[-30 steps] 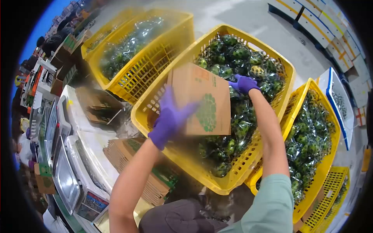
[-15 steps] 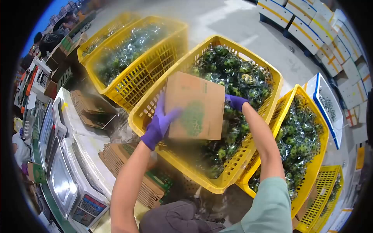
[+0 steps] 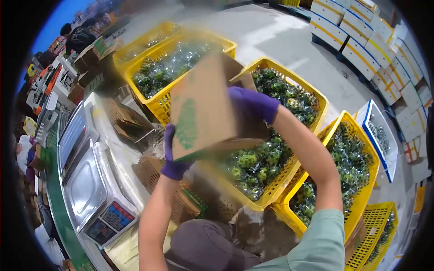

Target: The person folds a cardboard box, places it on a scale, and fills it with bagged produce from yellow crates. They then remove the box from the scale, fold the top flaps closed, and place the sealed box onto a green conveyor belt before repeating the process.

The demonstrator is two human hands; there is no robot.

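Note:
A brown cardboard box [image 3: 204, 108] with a green print is lifted and tilted over the front yellow crate [image 3: 312, 131], its surface blurred by motion. My left hand [image 3: 174, 156], in a purple glove, grips the lower left edge, thumb up along the side. On the box's other side is my right hand [image 3: 255, 105], also purple-gloved; it holds the box there, its fingertips smeared and partly hidden. Flaps stand out at the far end, and the side towards my right hand looks open. Green produce in clear wrapping [image 3: 253, 167] fills the crate below.
More yellow crates of wrapped produce stand behind [image 3: 181, 95] and at the right [image 3: 346, 171]. A digital scale [image 3: 97, 194] sits on the left-hand table beside flattened cardboard [image 3: 153, 174]. White boxes [image 3: 361, 58] are stacked far right. Another person [image 3: 79, 39] is at the back left.
The box has come up towards me and slightly left, turning so its open side faces right. My right hand has moved left and up with it; my left hand shifted to the lower edge.

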